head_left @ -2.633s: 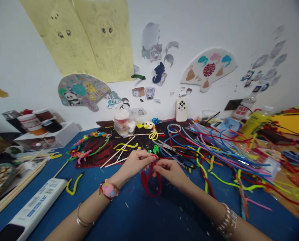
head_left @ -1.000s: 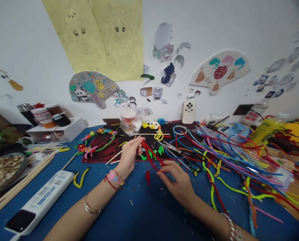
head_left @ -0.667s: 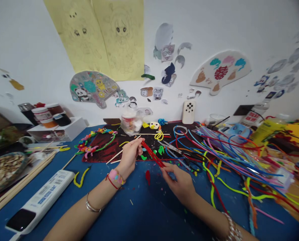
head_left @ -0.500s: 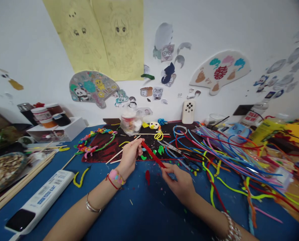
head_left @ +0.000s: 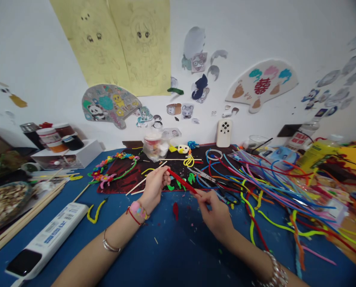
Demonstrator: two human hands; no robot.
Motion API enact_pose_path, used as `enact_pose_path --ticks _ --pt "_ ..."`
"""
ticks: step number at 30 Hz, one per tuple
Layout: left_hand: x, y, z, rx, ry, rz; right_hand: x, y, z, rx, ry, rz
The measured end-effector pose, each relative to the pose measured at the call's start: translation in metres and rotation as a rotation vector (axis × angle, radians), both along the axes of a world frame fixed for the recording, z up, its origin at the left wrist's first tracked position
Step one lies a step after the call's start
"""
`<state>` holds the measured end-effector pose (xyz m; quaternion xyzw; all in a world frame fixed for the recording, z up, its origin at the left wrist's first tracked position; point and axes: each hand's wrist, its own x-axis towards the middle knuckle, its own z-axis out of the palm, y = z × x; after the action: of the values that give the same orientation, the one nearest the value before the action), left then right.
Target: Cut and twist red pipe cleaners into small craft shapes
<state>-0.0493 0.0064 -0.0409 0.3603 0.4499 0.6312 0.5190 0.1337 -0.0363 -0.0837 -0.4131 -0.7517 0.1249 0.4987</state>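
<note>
Our left hand [head_left: 155, 184] grips the red pipe cleaner [head_left: 181, 181], presenting its tip to the right hand [head_left: 215, 217]. We cannot confirm that hand's grip.

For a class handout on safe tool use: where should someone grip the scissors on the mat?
Take the black handle loops from the near right, with the right hand: the metal blades point away to the left, and the loops lie nearest that hand, among pipe cleaners.

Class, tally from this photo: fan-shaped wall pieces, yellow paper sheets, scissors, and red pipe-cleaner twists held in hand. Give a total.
Fan-shaped wall pieces: 2
Yellow paper sheets: 2
Scissors: 1
Red pipe-cleaner twist: 1
Total: 6
</note>
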Motion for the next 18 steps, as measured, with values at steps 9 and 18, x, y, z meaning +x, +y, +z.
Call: enact_pose_path --ticks 9,18 --pt "-0.017 0.01 0.007 0.012 0.32 -0.027 0.022 0.016 0.019 -0.24 -0.086 0.205" --pt "0.013 -0.039 0.03 0.558 1.399 -0.485 0.036 0.019 0.033 -0.226 -0.246 0.263"
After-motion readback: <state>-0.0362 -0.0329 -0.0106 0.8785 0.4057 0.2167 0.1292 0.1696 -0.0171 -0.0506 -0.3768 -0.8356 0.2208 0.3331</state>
